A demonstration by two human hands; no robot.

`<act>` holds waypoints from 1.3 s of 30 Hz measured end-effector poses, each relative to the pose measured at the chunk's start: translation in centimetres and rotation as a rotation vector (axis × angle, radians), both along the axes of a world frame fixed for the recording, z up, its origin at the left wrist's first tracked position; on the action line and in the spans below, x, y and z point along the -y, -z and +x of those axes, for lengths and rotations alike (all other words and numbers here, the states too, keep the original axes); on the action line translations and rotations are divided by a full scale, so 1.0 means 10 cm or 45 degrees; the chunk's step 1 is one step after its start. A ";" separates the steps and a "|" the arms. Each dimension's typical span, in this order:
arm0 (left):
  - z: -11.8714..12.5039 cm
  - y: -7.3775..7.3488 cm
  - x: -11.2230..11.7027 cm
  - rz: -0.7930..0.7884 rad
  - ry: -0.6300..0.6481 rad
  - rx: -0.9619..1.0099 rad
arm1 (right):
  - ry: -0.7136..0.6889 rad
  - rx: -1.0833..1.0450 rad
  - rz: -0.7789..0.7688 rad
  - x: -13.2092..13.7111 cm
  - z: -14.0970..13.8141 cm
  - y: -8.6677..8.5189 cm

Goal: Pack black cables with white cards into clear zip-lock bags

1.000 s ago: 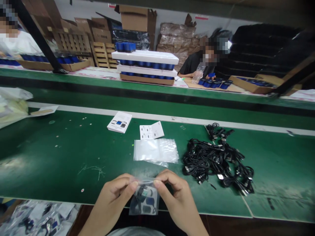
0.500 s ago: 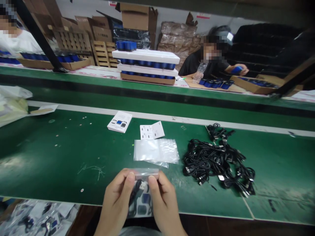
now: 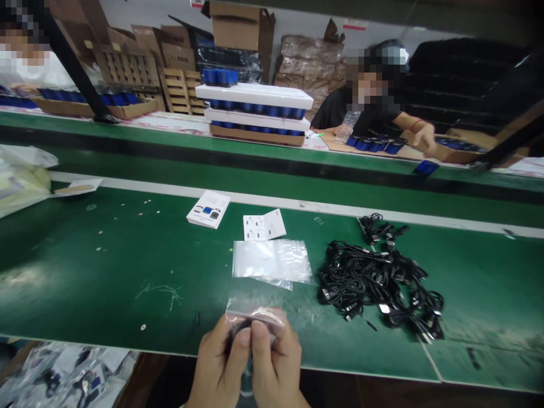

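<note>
My left hand (image 3: 219, 365) and my right hand (image 3: 276, 365) are pressed together at the near edge of the green belt (image 3: 127, 266). Both pinch a small clear zip bag (image 3: 255, 314) with a black cable and blue parts inside. The hands cover most of the bag; only its top strip shows. A stack of empty clear bags (image 3: 272, 262) lies just beyond. To the right sits a pile of coiled black cables (image 3: 378, 277). A folded leaflet (image 3: 263, 225) and a small white booklet (image 3: 208, 209) lie farther back.
Filled bags lie in a bin (image 3: 63, 374) at lower left. White plastic bags (image 3: 21, 181) sit at the left edge. Across the line, a person (image 3: 369, 102) reaches over trays of blue parts; stacked white trays (image 3: 255, 113) and cardboard boxes stand behind.
My hands have drawn together along the bag's top, from apart at its corners to thumbs touching, and moved lower in view. The person opposite has stretched an arm to the right.
</note>
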State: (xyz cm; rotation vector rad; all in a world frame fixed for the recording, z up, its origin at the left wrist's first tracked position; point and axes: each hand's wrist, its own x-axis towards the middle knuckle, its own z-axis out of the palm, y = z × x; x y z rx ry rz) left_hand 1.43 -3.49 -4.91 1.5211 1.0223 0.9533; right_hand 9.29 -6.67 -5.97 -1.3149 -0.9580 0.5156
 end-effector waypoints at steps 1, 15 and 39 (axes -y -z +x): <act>0.00 0.01 0.01 0.014 0.000 0.012 | 0.007 0.021 0.017 0.00 -0.02 0.00; -0.10 -0.24 -0.24 -0.134 0.162 -0.077 | -0.145 -0.144 -0.210 -0.03 0.30 -0.20; -0.31 -0.29 -0.35 0.138 0.329 -0.405 | -0.325 0.169 -0.307 0.10 0.48 -0.35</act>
